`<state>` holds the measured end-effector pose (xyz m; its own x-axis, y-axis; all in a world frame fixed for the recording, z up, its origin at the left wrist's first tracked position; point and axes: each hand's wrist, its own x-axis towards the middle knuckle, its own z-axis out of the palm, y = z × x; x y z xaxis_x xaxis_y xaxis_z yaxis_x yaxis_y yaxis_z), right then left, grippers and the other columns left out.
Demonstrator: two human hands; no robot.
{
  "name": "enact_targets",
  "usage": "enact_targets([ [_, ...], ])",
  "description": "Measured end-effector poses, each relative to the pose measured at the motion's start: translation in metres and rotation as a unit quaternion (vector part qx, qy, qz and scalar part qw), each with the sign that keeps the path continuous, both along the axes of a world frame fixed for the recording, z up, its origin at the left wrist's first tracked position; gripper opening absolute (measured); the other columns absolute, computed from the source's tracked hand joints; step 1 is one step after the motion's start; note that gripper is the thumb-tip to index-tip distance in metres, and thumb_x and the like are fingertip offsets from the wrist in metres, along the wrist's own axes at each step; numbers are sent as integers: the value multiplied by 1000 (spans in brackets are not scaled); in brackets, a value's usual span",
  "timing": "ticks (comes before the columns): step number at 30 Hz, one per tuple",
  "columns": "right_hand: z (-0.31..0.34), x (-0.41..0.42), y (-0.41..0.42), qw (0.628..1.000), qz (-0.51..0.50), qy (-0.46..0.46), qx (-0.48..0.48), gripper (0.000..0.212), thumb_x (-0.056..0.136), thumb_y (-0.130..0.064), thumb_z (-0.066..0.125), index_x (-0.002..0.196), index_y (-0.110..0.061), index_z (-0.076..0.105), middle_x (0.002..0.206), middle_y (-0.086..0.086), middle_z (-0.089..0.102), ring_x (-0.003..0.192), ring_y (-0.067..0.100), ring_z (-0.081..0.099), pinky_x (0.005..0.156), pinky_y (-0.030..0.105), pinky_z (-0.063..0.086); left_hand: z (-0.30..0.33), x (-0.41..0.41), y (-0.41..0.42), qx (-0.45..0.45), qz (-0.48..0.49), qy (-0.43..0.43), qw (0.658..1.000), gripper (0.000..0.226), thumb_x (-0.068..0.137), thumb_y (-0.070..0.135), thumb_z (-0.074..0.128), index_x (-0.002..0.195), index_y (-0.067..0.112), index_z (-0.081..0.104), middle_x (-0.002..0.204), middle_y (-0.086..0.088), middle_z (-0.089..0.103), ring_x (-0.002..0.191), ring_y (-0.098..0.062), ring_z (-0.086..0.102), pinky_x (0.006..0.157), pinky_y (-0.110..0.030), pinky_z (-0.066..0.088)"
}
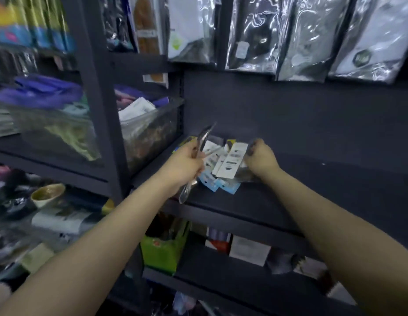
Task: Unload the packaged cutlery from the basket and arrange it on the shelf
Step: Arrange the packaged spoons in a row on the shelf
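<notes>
Dark metal shelf (289, 201) among crowded store racks (93, 87)

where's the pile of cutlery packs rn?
Head view, centre: the cutlery packs lie on the dark shelf, between the left hand, which grips a clear pack, and the right hand at the pile's right edge.

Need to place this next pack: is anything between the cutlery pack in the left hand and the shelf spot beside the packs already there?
Nothing visible blocks it. The left hand grips a clear cutlery pack just left of the pile of packs on the dark shelf. The right hand holds the pile's right side; bare shelf lies in front.
</notes>
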<state>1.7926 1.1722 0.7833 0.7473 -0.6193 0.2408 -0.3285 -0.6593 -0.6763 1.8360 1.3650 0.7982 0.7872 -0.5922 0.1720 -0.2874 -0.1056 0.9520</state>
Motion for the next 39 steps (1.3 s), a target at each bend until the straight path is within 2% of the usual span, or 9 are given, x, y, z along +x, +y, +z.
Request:
enact_targets([
  [4, -1, -5, -38, 982, 19, 132, -137, 44, 88, -14, 48, 132, -12, 45, 135, 19, 45, 126, 39, 39, 103, 43, 35, 3, 21, -51, 129, 22, -167, 977, 36, 84, -5, 43, 116, 7, 55, 97, 1, 54, 94, -16, 50, 81, -30, 43],
  [8, 8, -6, -55, 980, 116, 72, -147, 41, 89, -2, 43, 130, -5, 48, 136, 17, 45, 127, 33, 42, 106, 33, 32, -13, 39, -80, 282, 10, -229, 932, 13, 86, 7, 46, 75, 12, 50, 79, -7, 54, 82, -23, 52, 69, -31, 38],
  [13, 13, 11, -37, 937, 280, 54, -203, 41, 96, -9, 40, 136, -11, 45, 150, 10, 34, 140, 24, 28, 114, 30, 22, -4, 33, -64, 144, 5, -140, 980, 20, 91, 3, 47, 103, 2, 63, 101, -2, 57, 94, -6, 56, 82, -18, 43],
  [17, 4, 37, -2, 879, 374, 112, -273, 46, 100, -32, 32, 144, -20, 33, 157, 3, 22, 146, 18, 15, 119, 32, 10, -8, 53, -29, 225, 87, -222, 945, 38, 90, 5, 47, 127, 9, 53, 125, -2, 52, 118, -18, 48, 93, -18, 32],
  [21, -3, 57, 12, 841, 400, 195, -308, 49, 99, -45, 21, 147, -33, 21, 157, -8, 21, 146, 13, 11, 119, 37, 2, -26, 84, -4, 310, 91, -209, 923, 53, 84, 39, 54, 129, 12, 51, 133, -11, 53, 122, -25, 49, 105, -27, 35],
  [26, -6, 51, 3, 862, 366, 174, -304, 43, 99, -44, 23, 138, -35, 39, 143, -12, 42, 137, 13, 26, 111, 35, 14, -38, 105, -4, 347, 84, -119, 927, 94, 57, 77, 50, 136, 27, 42, 146, -3, 41, 134, -20, 37, 113, -36, 29],
  [29, -10, 35, -15, 879, 323, 170, -306, 36, 99, -41, 27, 123, -32, 52, 128, -9, 52, 125, 16, 36, 105, 37, 24, -40, 109, -11, 382, 48, -183, 905, 104, 46, 83, 43, 134, 28, 45, 141, -4, 45, 131, -23, 40, 109, -37, 34],
  [34, -10, 17, -41, 904, 279, 178, -270, 31, 99, -32, 34, 111, -25, 62, 115, -5, 58, 116, 17, 43, 102, 35, 31, -43, 105, -18, 366, -12, -327, 871, 52, 76, 56, 58, 115, 21, 63, 115, -7, 64, 108, -25, 58, 92, -36, 47],
  [39, 7, 27, -24, 937, 290, 91, -171, 28, 95, -17, 47, 119, -14, 61, 120, -2, 54, 118, 12, 47, 104, 22, 32, -41, 82, -21, 400, -38, -491, 773, 33, 92, 40, 42, 115, 21, 58, 113, -5, 64, 107, -28, 58, 81, -37, 50],
])
